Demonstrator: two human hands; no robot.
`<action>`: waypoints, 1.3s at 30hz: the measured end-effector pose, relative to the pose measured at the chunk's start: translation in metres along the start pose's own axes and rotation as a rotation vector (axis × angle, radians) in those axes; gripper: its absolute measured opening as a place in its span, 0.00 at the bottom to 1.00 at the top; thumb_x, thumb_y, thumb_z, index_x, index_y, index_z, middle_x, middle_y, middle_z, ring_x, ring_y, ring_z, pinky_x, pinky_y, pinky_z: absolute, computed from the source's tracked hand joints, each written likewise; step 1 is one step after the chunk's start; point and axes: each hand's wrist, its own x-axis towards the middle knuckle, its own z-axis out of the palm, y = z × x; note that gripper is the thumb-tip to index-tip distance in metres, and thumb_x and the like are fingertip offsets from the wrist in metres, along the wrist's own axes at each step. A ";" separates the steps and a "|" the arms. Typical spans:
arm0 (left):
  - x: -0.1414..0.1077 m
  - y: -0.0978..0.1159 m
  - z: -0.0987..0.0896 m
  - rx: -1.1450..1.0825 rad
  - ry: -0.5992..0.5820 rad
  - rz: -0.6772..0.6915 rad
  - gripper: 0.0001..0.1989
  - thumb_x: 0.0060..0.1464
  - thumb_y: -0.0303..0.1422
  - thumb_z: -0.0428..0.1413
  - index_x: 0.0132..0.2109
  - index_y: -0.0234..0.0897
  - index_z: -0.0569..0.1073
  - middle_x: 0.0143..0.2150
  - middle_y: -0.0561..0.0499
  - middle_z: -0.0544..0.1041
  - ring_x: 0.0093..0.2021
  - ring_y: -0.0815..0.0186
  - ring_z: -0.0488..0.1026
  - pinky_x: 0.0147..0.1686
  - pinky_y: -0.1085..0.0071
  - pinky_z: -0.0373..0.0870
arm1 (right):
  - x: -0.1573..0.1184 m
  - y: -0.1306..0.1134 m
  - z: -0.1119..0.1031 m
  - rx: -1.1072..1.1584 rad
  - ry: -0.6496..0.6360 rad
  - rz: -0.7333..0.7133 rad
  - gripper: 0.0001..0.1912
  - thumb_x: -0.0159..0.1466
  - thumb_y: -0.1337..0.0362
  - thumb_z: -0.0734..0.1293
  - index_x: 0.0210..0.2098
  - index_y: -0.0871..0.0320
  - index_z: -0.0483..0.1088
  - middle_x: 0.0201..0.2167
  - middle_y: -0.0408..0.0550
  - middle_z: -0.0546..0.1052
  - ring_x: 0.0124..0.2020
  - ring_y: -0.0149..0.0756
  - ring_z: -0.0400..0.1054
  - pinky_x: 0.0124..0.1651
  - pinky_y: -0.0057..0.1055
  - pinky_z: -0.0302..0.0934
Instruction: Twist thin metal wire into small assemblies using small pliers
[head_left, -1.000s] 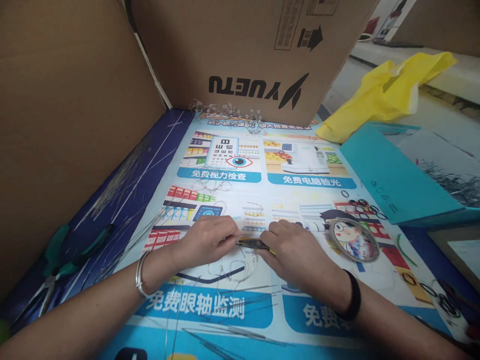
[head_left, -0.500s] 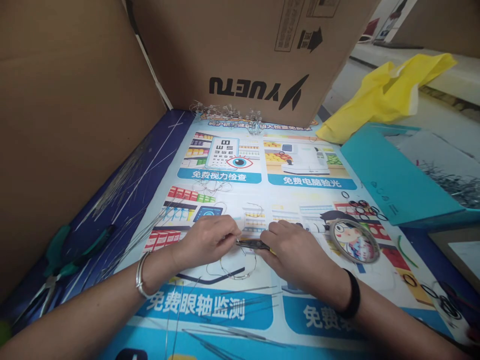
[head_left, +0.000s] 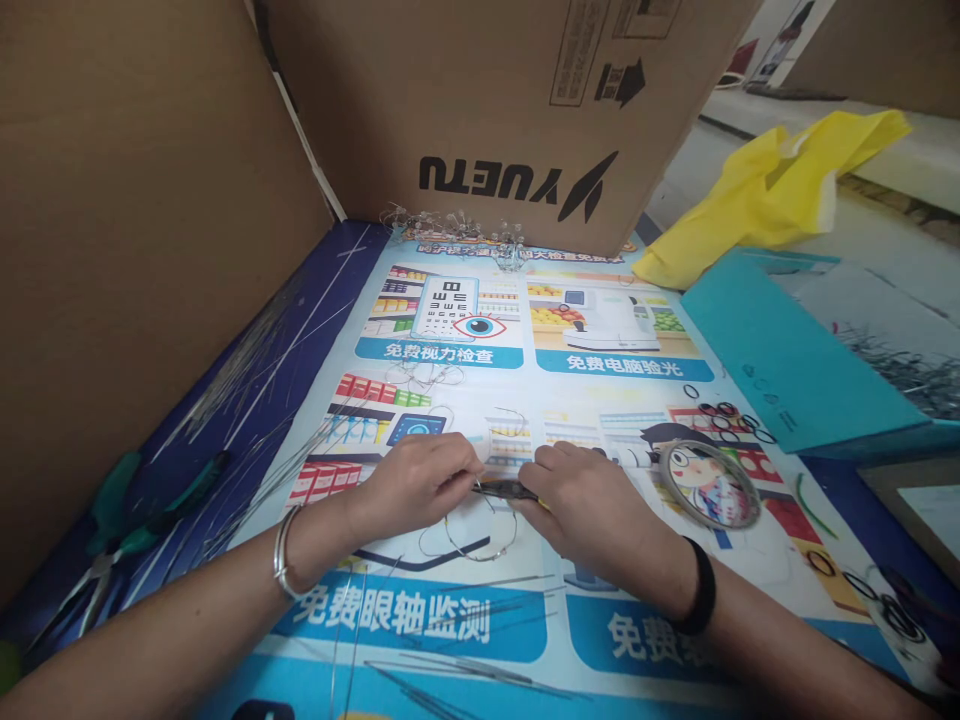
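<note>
Between my hands a thin wire loop (head_left: 491, 556) hangs just above the printed sheet. My left hand (head_left: 427, 480) is closed, its thumb and fingers pinching the wire near the loop's top. My right hand (head_left: 581, 500) is wrapped round a pair of pliers (head_left: 506, 488) with dark jaws and a bit of yellow handle showing. The plier tips point left and meet the wire right at my left fingertips. Whether the jaws grip the wire is too small to make out.
Green-handled pliers (head_left: 112, 545) lie at the left beside loose wires (head_left: 240, 365). A roll of clear tape (head_left: 709, 485) and several black rings (head_left: 724, 420) are on the right. Cardboard (head_left: 480, 110) stands behind. A teal box (head_left: 795, 360) and yellow bag (head_left: 772, 190) sit at the right.
The wire loop has shifted slightly and hangs a little to the right. Both hands stay almost in place, with the pliers still at the left fingertips.
</note>
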 end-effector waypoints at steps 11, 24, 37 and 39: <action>0.001 0.001 -0.002 -0.003 -0.016 0.002 0.07 0.57 0.25 0.47 0.31 0.35 0.67 0.26 0.51 0.73 0.27 0.70 0.70 0.26 0.74 0.66 | 0.000 0.001 0.000 0.024 -0.007 -0.018 0.07 0.61 0.62 0.63 0.30 0.57 0.68 0.29 0.46 0.72 0.31 0.35 0.62 0.31 0.30 0.47; 0.001 0.001 -0.002 0.011 -0.032 0.016 0.08 0.57 0.25 0.47 0.31 0.35 0.67 0.26 0.51 0.73 0.27 0.70 0.69 0.26 0.73 0.66 | 0.000 0.002 -0.002 0.040 -0.017 -0.010 0.07 0.61 0.61 0.62 0.29 0.58 0.68 0.28 0.46 0.72 0.30 0.34 0.62 0.30 0.29 0.46; -0.002 0.000 -0.001 0.005 -0.063 -0.013 0.08 0.57 0.25 0.47 0.30 0.34 0.66 0.26 0.51 0.73 0.28 0.69 0.69 0.27 0.72 0.65 | 0.000 0.003 0.000 0.039 -0.020 -0.004 0.08 0.61 0.60 0.62 0.31 0.57 0.68 0.29 0.46 0.72 0.31 0.35 0.63 0.31 0.30 0.46; -0.001 0.000 -0.001 -0.007 -0.060 -0.013 0.08 0.57 0.25 0.47 0.30 0.34 0.66 0.27 0.50 0.73 0.28 0.69 0.69 0.27 0.73 0.66 | 0.000 0.003 -0.001 0.048 -0.028 -0.009 0.09 0.61 0.59 0.62 0.31 0.57 0.69 0.29 0.46 0.72 0.31 0.35 0.63 0.31 0.30 0.46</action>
